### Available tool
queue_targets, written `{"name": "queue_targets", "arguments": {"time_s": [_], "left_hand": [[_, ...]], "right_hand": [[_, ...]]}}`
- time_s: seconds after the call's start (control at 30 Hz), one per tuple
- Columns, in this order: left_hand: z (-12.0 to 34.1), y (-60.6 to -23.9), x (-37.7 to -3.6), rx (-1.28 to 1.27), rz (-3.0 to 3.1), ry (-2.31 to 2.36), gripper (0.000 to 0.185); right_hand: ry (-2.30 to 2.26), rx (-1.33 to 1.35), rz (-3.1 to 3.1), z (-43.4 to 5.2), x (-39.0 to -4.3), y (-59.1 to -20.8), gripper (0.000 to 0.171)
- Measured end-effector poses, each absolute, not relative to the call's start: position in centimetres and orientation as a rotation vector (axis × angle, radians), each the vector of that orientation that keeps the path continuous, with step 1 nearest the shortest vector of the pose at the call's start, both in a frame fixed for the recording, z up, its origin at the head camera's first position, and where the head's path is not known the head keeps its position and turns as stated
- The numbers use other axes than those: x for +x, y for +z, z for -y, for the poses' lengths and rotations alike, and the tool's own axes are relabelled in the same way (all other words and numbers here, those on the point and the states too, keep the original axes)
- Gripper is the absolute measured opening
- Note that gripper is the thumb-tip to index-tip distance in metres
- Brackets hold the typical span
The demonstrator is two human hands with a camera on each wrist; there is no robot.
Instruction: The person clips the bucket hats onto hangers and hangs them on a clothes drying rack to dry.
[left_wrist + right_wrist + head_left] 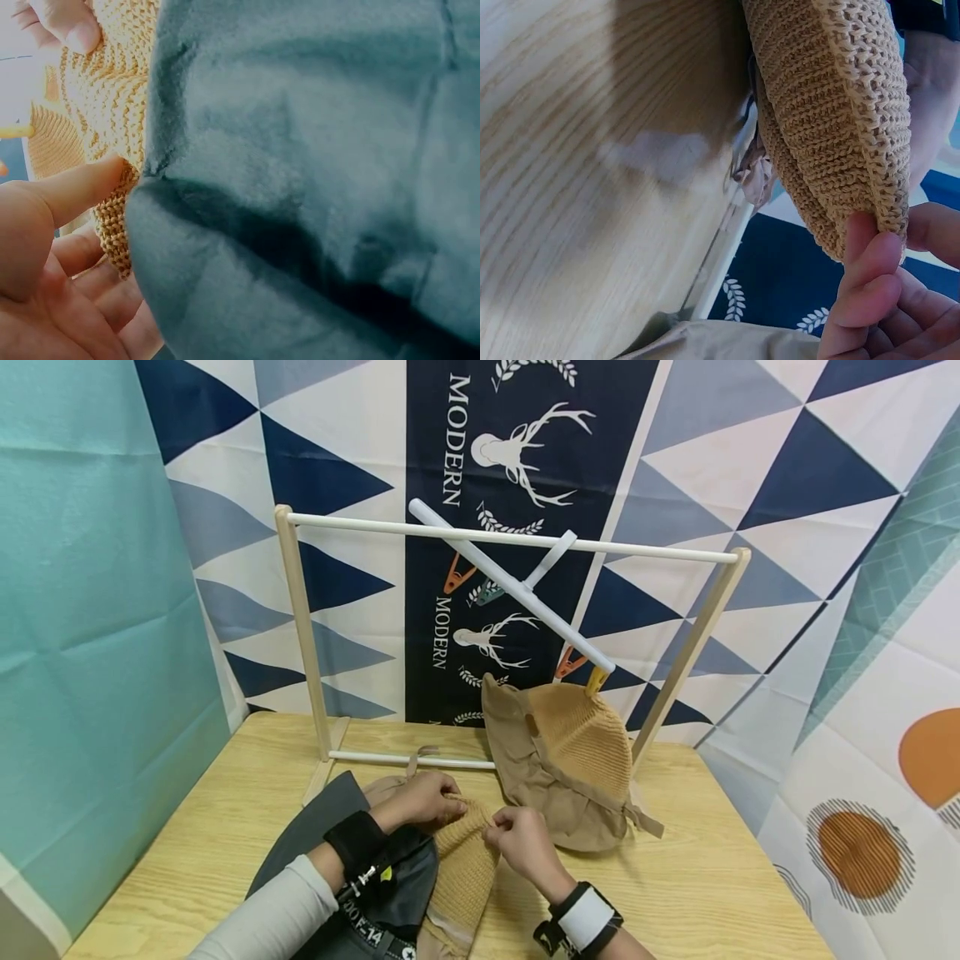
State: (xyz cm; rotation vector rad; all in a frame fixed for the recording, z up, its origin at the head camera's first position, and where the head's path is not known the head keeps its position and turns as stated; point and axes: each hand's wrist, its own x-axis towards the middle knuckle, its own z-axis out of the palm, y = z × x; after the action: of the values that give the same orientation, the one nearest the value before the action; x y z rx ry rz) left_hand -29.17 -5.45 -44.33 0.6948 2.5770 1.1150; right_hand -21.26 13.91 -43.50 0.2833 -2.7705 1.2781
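A tan knitted hat lies on the wooden table in front of me, partly over a dark grey hat. My left hand pinches the knitted hat's far edge, thumb against the weave. My right hand pinches the same edge a little to the right, fingertips curled over the knit. A second tan hat hangs from a yellow clip on a white hanger bar.
A wood and white rod drying rack stands at the back of the table. Orange clips hang on the hanger. Patterned cloth backdrops close in behind and on both sides. Bare table lies to the right and front left.
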Motion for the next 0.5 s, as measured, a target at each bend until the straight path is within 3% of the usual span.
{"name": "queue_targets", "arguments": {"time_s": [0.5], "left_hand": [[5.1, -43.5, -29.5, 0.728, -2.577, 1.236, 0.016]], "right_hand": [[1.186, 0.239, 2.731, -14.4, -21.9, -42.0, 0.008]]}}
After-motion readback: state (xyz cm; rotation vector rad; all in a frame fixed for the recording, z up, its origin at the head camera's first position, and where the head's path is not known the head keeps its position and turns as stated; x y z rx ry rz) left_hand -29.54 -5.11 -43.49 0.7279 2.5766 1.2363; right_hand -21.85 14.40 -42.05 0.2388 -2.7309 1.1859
